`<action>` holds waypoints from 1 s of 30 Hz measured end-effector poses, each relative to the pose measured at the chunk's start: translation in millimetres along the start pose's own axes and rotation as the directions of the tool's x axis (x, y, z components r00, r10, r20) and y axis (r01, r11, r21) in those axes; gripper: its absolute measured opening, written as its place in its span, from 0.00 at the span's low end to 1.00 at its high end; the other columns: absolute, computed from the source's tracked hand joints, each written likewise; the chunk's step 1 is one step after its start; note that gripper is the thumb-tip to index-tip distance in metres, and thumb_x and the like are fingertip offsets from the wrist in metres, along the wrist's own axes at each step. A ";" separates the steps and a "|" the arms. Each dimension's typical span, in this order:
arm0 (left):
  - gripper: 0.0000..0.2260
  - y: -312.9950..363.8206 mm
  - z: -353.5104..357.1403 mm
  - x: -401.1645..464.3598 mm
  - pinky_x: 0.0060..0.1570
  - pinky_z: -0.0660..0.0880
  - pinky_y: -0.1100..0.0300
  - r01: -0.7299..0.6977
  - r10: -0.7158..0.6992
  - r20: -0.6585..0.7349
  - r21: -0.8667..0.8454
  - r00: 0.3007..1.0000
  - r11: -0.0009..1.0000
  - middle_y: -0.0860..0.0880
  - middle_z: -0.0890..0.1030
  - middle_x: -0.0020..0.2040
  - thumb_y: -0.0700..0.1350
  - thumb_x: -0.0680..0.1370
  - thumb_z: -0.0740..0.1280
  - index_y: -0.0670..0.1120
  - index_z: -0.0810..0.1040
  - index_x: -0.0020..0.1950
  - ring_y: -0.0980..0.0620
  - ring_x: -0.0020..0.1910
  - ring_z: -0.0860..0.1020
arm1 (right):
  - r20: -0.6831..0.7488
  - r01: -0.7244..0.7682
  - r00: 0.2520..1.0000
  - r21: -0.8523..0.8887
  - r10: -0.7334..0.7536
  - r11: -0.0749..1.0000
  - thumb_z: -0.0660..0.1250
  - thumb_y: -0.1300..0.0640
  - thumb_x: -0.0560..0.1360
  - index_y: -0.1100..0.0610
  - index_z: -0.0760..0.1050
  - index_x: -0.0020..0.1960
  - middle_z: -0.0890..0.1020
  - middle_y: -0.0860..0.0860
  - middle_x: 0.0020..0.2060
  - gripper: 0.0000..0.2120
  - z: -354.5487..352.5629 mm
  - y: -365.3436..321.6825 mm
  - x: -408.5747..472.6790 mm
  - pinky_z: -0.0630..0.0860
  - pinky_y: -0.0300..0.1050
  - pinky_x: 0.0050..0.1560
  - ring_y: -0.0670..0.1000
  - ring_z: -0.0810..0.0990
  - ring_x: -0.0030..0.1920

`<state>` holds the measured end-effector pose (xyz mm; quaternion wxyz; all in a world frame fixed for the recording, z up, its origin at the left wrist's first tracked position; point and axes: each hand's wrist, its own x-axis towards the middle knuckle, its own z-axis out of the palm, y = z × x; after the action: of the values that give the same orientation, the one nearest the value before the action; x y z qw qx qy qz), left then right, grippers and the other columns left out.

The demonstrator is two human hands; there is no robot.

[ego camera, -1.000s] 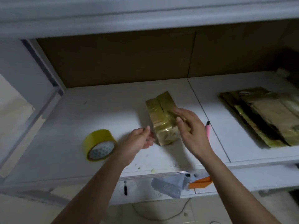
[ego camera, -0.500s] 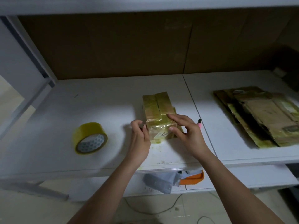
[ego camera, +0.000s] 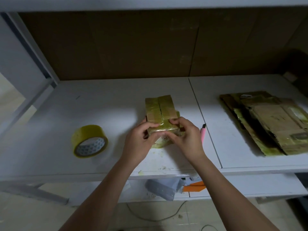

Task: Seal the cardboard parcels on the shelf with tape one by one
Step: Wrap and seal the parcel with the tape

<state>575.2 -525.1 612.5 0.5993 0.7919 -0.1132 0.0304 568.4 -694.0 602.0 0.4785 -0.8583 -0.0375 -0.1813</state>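
A small cardboard parcel (ego camera: 160, 109) wrapped in yellowish tape lies on the white shelf (ego camera: 108, 100), its long side running away from me. My left hand (ego camera: 141, 140) grips its near left corner, fingers curled over the top edge. My right hand (ego camera: 185, 139) holds the near right corner the same way, thumb on the front face. A roll of yellow tape (ego camera: 89, 140) lies on the shelf to the left of my hands, apart from them.
A pink utility knife (ego camera: 203, 133) lies just right of my right hand. A stack of flattened taped cardboard (ego camera: 273, 124) sits on the right shelf panel. On the lower shelf lie a grey bag (ego camera: 162, 189) and an orange tool (ego camera: 194, 188). A brown back panel closes the shelf.
The parcel has turned from slanted to straight. Both hands closed in from its sides onto its near end and now grip it.
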 end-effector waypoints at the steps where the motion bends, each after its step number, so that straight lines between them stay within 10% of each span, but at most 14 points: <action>1: 0.08 -0.4 -0.2 0.7 0.52 0.80 0.45 0.007 -0.007 -0.010 0.010 1.000 1.000 0.58 0.83 0.53 0.50 0.71 0.75 0.58 0.82 0.49 0.54 0.50 0.84 | 0.000 0.009 1.000 0.002 -0.009 1.000 0.77 0.49 0.67 0.58 0.80 0.53 0.83 0.48 0.50 0.19 -0.8 1.2 0.5 0.78 0.42 0.51 0.46 0.81 0.49; 9: 0.13 -7.6 -9.0 7.4 0.47 0.80 0.46 -0.015 0.013 0.017 0.115 1.000 0.993 0.47 0.85 0.50 0.36 0.77 0.69 0.52 0.83 0.54 0.44 0.46 0.83 | 0.071 -0.015 0.997 0.048 0.012 0.999 0.73 0.59 0.73 0.57 0.81 0.56 0.84 0.45 0.46 0.11 -9.6 5.9 5.0 0.81 0.50 0.43 0.49 0.83 0.41; 15: 0.23 -6.6 -36.7 16.2 0.66 0.73 0.59 -0.067 0.021 0.364 0.113 0.931 0.991 0.48 0.73 0.71 0.28 0.80 0.58 0.51 0.75 0.66 0.53 0.69 0.73 | 0.333 -0.187 0.935 0.163 0.125 0.969 0.66 0.73 0.75 0.56 0.79 0.60 0.83 0.48 0.55 0.18 -30.7 4.5 17.0 0.76 0.33 0.57 0.44 0.82 0.53; 18: 0.30 -4.6 -52.1 26.1 0.71 0.63 0.64 -0.090 -0.024 0.516 0.193 0.856 0.977 0.56 0.65 0.74 0.25 0.79 0.54 0.58 0.73 0.67 0.61 0.73 0.65 | 0.548 -0.222 0.826 0.104 0.130 0.969 0.57 0.83 0.72 0.61 0.75 0.66 0.80 0.36 0.35 0.29 -51.0 5.8 28.6 0.73 0.26 0.44 0.37 0.80 0.39; 20: 0.29 -1.7 -52.3 32.2 0.67 0.66 0.70 -0.043 -0.058 0.517 0.182 0.854 0.982 0.64 0.70 0.68 0.27 0.78 0.61 0.60 0.76 0.63 0.68 0.68 0.68 | 0.561 -0.242 0.817 0.119 0.136 0.963 0.58 0.81 0.74 0.63 0.74 0.66 0.80 0.38 0.31 0.25 -54.8 5.9 32.8 0.70 0.24 0.39 0.36 0.79 0.34; 24: 0.23 -2.0 -43.0 33.7 0.54 0.76 0.68 0.128 -0.127 0.429 0.026 0.895 0.991 0.63 0.81 0.56 0.30 0.71 0.74 0.57 0.83 0.56 0.62 0.57 0.80 | 0.510 -0.323 0.840 0.195 0.186 0.926 0.68 0.77 0.70 0.59 0.79 0.61 0.83 0.53 0.55 0.24 -46.3 4.6 32.1 0.81 0.42 0.52 0.49 0.83 0.54; 30: 0.18 -8.6 -26.8 17.7 0.52 0.76 0.71 0.013 -0.021 0.181 0.048 0.983 0.999 0.60 0.84 0.47 0.34 0.71 0.75 0.52 0.83 0.55 0.64 0.50 0.82 | 0.234 -0.124 0.967 0.084 0.101 0.989 0.76 0.64 0.70 0.47 0.80 0.59 0.85 0.45 0.49 0.21 -24.7 14.4 13.3 0.78 0.47 0.61 0.46 0.84 0.50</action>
<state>596.5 -499.7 615.1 0.5682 0.8060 -0.1598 -0.0442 577.5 -723.8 606.8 0.5223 -0.8496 -0.0523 -0.0517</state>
